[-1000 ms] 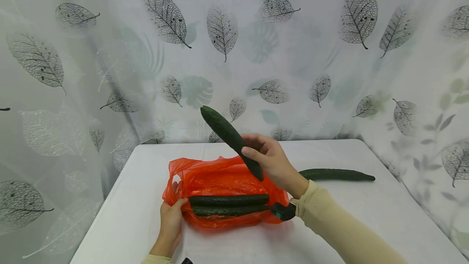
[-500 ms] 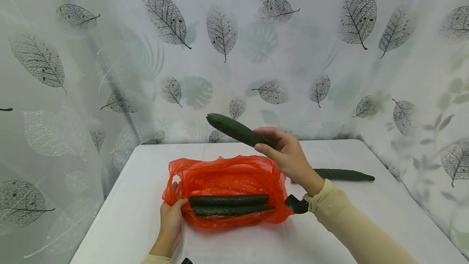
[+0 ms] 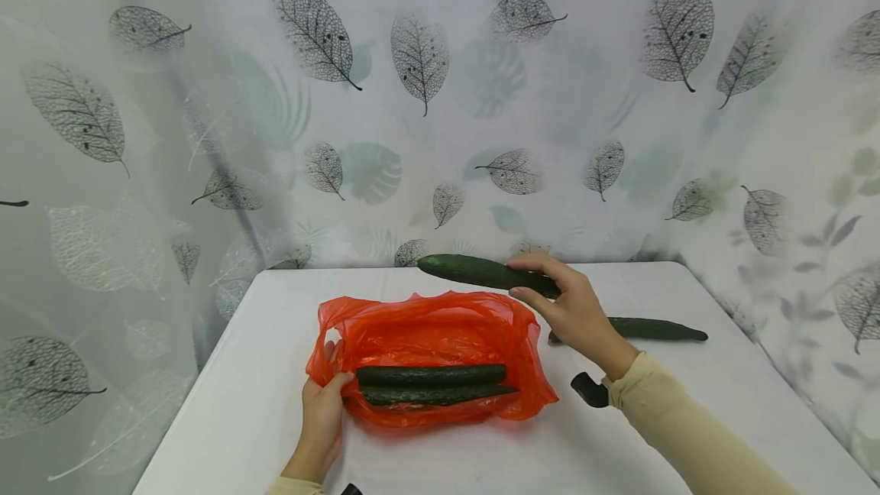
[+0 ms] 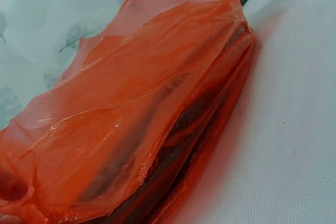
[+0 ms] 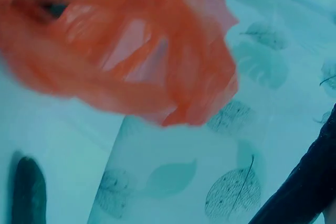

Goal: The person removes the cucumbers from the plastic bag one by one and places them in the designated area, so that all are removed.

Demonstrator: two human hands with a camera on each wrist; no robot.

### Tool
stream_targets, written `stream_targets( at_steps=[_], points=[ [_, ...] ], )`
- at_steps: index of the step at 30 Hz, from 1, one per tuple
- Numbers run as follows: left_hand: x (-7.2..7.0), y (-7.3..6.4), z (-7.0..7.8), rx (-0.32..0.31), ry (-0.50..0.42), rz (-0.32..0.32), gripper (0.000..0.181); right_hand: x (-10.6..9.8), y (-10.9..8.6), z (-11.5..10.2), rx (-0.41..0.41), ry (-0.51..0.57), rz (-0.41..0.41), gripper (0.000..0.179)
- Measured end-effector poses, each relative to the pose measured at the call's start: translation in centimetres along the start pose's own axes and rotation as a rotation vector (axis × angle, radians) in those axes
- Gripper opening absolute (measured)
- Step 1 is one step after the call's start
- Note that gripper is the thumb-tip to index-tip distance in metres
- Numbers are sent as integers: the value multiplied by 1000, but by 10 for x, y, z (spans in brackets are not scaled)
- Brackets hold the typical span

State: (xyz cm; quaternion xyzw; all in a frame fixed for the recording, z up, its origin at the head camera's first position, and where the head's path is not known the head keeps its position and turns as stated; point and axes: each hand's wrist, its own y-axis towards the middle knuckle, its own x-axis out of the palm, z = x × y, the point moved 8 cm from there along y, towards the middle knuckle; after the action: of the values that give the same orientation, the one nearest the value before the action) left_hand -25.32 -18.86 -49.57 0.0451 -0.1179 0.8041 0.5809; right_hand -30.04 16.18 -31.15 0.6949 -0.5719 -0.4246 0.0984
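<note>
My right hand (image 3: 571, 304) grips a dark green cucumber (image 3: 474, 270) by its right part, holding it nearly level above the back rim of a red plastic bag (image 3: 426, 319). The same cucumber (image 5: 304, 177) crosses the lower right corner of the right wrist view. At the bag's left end, my left hand (image 3: 323, 411) holds the plastic, thumb in front and fingers partly behind the film. Inside the open bag two cucumbers (image 3: 433, 376) lie side by side. Through the film in the left wrist view, the bag (image 4: 115, 108) shows their dark shapes.
Another cucumber (image 3: 653, 328) lies on the white table (image 3: 227, 403) right of the bag, partly covered by my right hand and forearm. A leaf-patterned curtain (image 3: 440, 98) hangs behind the table and along both sides.
My right hand has carried its cucumber to the right, away from over the bag, and the cucumber has turned from steeply slanted to nearly level. My left hand stays on the bag.
</note>
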Motion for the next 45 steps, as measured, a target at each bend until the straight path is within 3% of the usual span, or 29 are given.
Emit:
stream_targets(
  at_steps=[6, 12, 25, 39, 45],
  points=[
    [1, 0, 1, -4, 11, -4, 70, -20, -16, 10, -52, -114, 21, 50],
    [2, -1, 3, 13, -4, -9, 70, -42, -30, 26, -37, -196, 36, 51],
    [0, 0, 1, -12, 20, -5, 69, -78, -73, 66, 18, -395, 20, 52],
    [0, 1, 2, -7, 26, -7, 69, -88, -101, 102, 69, -557, -105, 45],
    [0, 2, 1, -2, 25, -11, 68, -88, -110, 110, 26, -622, -137, 47]
  ],
)
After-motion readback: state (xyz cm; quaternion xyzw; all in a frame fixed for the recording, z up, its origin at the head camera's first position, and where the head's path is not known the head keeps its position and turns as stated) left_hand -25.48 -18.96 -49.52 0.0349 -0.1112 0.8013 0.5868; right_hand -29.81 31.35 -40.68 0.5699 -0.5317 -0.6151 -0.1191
